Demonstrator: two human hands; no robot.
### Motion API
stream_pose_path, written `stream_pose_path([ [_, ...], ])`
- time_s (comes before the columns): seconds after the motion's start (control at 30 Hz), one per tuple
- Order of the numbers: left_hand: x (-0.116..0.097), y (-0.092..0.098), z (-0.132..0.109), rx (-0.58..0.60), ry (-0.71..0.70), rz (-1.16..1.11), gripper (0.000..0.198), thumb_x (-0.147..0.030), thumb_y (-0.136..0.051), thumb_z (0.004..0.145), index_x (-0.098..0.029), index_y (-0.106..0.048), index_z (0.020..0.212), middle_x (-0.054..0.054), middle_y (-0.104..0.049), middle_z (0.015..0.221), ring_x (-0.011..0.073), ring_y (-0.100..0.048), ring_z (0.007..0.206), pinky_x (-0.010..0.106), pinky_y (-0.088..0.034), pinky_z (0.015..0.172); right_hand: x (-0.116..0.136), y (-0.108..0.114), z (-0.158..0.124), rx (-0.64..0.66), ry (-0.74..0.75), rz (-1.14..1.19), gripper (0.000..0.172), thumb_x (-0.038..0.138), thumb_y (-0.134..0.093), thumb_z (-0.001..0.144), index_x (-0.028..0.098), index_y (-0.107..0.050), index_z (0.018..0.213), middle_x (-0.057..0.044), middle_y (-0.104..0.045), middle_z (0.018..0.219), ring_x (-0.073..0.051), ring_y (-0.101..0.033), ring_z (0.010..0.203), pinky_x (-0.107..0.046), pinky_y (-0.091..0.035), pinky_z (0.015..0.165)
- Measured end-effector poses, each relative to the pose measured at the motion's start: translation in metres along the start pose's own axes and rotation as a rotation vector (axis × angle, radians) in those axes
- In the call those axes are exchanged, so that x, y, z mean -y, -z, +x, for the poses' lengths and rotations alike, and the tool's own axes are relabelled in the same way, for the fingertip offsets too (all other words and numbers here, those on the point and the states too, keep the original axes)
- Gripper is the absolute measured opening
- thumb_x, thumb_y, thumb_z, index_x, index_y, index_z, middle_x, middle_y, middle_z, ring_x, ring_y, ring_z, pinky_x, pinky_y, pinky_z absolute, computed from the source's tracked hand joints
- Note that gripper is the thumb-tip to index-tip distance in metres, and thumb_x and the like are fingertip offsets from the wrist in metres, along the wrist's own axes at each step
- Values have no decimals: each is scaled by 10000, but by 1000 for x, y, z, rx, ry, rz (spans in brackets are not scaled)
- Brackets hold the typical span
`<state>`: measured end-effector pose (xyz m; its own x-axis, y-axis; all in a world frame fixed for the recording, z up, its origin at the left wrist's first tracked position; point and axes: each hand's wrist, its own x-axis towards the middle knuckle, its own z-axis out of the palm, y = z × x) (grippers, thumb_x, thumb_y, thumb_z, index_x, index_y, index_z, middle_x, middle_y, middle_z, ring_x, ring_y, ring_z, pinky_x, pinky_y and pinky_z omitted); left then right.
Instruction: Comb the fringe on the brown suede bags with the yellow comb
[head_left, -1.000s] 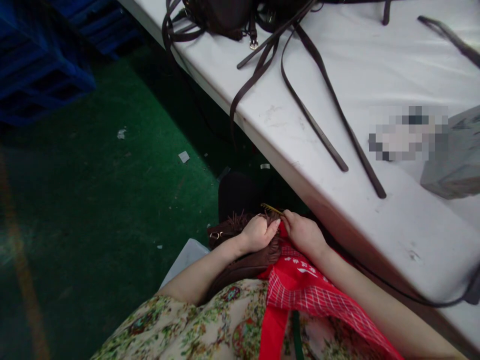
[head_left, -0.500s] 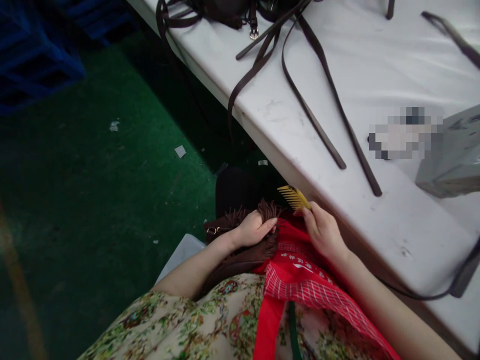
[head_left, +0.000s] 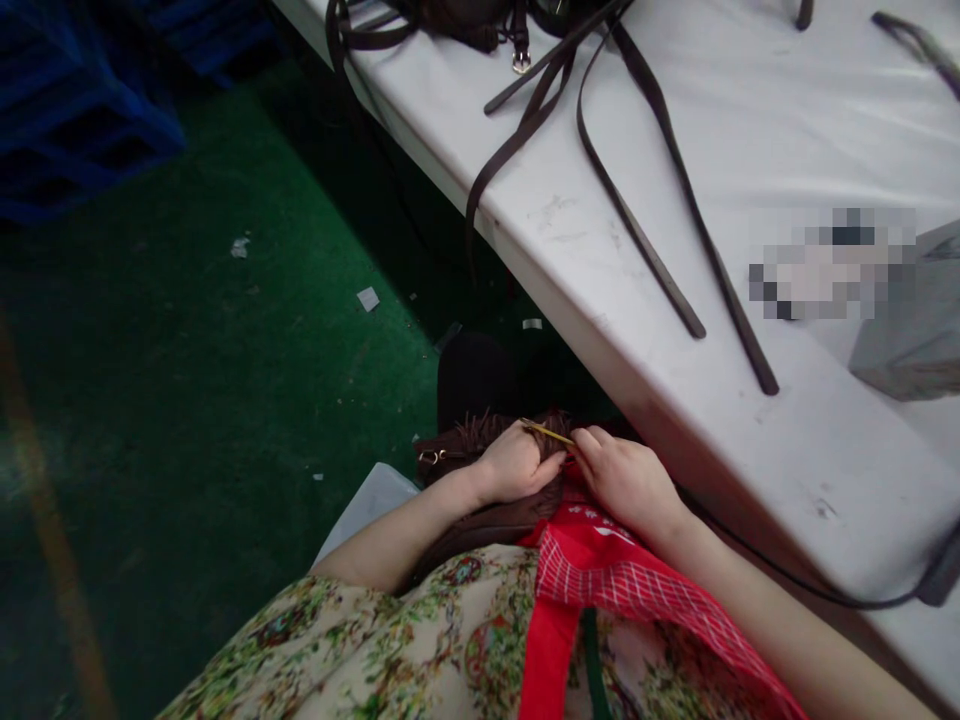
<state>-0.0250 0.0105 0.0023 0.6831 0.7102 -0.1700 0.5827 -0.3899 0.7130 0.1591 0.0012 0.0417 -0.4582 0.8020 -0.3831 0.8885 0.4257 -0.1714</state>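
On my lap lies a dark brown fringed bag (head_left: 487,525) with a gold-coloured ring fitting at its left end. My left hand (head_left: 517,463) is closed on its fringe (head_left: 553,443), with strands showing past the fingers. A yellow comb (head_left: 551,433) is pinched in my right hand (head_left: 626,480). The comb is seen nearly edge-on and lies across the fringe close to my left knuckles; its teeth are hidden at this angle. A red apron (head_left: 581,510) is under my right hand.
A white-covered table (head_left: 622,360) runs along my right, its edge near my right forearm. Brown leather straps (head_left: 697,210) lie on it, with dark bags at the far end. Blue pallets (head_left: 82,120) stand on the green floor at left. A black cable (head_left: 795,580) hangs by the table edge.
My right hand has moved left and down, bringing the comb from beside the fringe onto it and turning it edge-on. My left hand keeps its hold. The whole view has shifted slightly.
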Motion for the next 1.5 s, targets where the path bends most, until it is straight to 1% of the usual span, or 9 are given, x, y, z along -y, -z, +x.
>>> stream_pose_path([
  [0.3, -4, 1, -4, -95, 9, 11, 444, -375, -264, 968, -143, -599, 793, 82, -653, 766, 196, -609, 802, 334, -437, 831, -1, -11, 4, 17, -100, 21, 293, 340, -305, 997, 196, -551, 931, -45, -652, 868, -143, -616, 639, -268, -287, 498],
  [0.43, -6, -2, -10, -177, 17, 34, 486, -353, -225, 965, -137, -608, 757, 104, -646, 734, 213, -611, 787, 368, -445, 833, -28, -33, 14, 54, -260, 135, 305, 329, -305, 992, 186, -573, 963, -71, -676, 879, -168, -632, 694, -260, -365, 566],
  [0.53, -6, -2, -13, -196, 25, -5, 456, -348, -246, 960, -144, -619, 795, 96, -655, 763, 216, -614, 846, 371, -442, 867, -49, -43, 15, 32, -374, 354, 345, 345, -300, 986, 179, -588, 891, -80, -684, 847, -184, -633, 733, -272, -418, 669],
  [0.67, -4, -1, -8, -131, 37, -15, 430, -356, -283, 964, -149, -618, 793, 90, -662, 787, 215, -620, 839, 364, -441, 861, -43, -22, 1, -161, -298, 622, 359, 424, -290, 977, 200, -542, 852, -64, -656, 792, -187, -601, 710, -277, -426, 682],
  [0.77, -4, -1, -4, -114, 46, 40, 407, -366, -303, 963, -138, -626, 864, 104, -670, 861, 225, -617, 884, 365, -437, 871, -25, 5, -10, -201, -192, 663, 324, 422, -307, 975, 222, -475, 784, -29, -597, 710, -165, -545, 637, -265, -398, 633],
  [0.93, -7, -1, -1, -58, 13, 114, 409, -353, -297, 967, -124, -635, 934, 112, -680, 906, 229, -620, 917, 372, -425, 904, -6, 24, -18, -156, -95, 587, 313, 394, -307, 980, 222, -466, 772, -25, -584, 707, -159, -542, 635, -262, -388, 615],
  [1.13, -7, -2, -1, -101, -31, 148, 403, -355, -314, 963, -120, -641, 977, 114, -690, 908, 241, -609, 962, 386, -413, 942, -3, 21, -15, -66, -18, 372, 312, 363, -299, 989, 203, -556, 915, -46, -645, 850, -171, -607, 752, -261, -413, 664],
  [1.3, -6, -3, -2, -89, -53, 214, 417, -342, -311, 963, -116, -653, 885, 109, -689, 836, 236, -621, 901, 378, -416, 924, -3, 19, -13, -49, -12, 266, 316, 365, -298, 995, 200, -557, 922, -41, -648, 863, -166, -610, 728, -259, -391, 622],
  [1.5, -7, -3, -3, -60, 4, 226, 447, -372, -299, 966, -122, -638, 816, 106, -675, 784, 226, -615, 828, 380, -425, 887, 1, 18, -11, -19, -32, 114, 326, 364, -291, 1000, 197, -567, 959, -50, -650, 879, -159, -612, 684, -267, -347, 569],
])
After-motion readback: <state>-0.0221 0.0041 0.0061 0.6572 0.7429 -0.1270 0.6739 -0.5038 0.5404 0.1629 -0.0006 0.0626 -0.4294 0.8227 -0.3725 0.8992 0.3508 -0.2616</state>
